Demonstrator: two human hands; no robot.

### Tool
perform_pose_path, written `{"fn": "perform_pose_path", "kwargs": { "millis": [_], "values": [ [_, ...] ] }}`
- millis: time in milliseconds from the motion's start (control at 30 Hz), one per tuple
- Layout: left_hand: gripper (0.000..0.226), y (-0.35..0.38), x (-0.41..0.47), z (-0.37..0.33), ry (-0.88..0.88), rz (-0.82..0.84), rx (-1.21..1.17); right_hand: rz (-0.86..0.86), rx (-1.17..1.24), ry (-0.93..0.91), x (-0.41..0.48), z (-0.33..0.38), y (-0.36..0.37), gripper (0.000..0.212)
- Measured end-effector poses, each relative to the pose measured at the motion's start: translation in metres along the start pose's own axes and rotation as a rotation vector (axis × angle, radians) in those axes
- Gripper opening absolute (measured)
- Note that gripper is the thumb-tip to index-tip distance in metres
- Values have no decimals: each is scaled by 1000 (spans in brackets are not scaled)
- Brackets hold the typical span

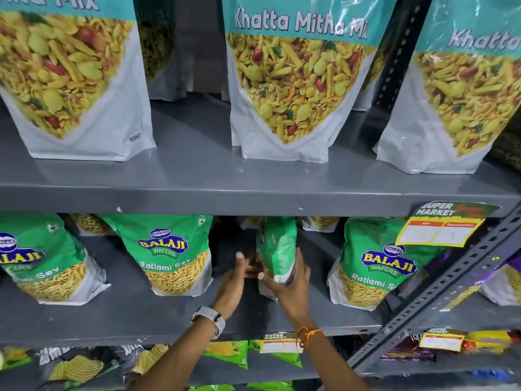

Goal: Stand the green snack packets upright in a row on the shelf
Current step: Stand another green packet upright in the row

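On middle shelf (pixel 141 314): three green packets upright, fourth packet (pixel 277 249) edge-on, clamped by right hand (pixel 290 283), left hand (pixel 235 275) spread alongside, needs facing front.

Grey metal shelving (pixel 197 176) filled the view, its boards glossy under overhead light. A perforated grey upright (pixel 456 280) slanted along the right edge. A yellow-and-red price tag (pixel 439 225) hung from the upper board's front lip near the right corner, and a smaller one (pixel 277 343) from the board below
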State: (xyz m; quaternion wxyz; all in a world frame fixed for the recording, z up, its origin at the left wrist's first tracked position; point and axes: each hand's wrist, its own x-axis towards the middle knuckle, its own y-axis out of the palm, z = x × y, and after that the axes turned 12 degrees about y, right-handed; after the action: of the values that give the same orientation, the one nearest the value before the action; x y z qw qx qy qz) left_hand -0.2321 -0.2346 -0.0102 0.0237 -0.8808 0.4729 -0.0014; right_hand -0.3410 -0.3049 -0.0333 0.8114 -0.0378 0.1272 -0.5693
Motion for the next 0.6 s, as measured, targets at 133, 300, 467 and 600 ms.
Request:
{"fn": "perform_pose_path", "kwargs": {
  "millis": [133, 300, 467, 600],
  "values": [
    [47, -1, 11, -9, 82, -151, 130, 49, 81, 23, 13, -6, -16, 56],
    [54, -2, 25, -35, 46, -51, 89, 225, 98, 36, 28, -14, -33, 37],
    [27, 2, 24, -32, 98, 82, -60, 247, 74, 26, 41, -18, -44, 30],
    [26, 6, 14, -23, 135, -38, -45, 207, 3, 22, 50, -15, -48, 23]
  ]
}}
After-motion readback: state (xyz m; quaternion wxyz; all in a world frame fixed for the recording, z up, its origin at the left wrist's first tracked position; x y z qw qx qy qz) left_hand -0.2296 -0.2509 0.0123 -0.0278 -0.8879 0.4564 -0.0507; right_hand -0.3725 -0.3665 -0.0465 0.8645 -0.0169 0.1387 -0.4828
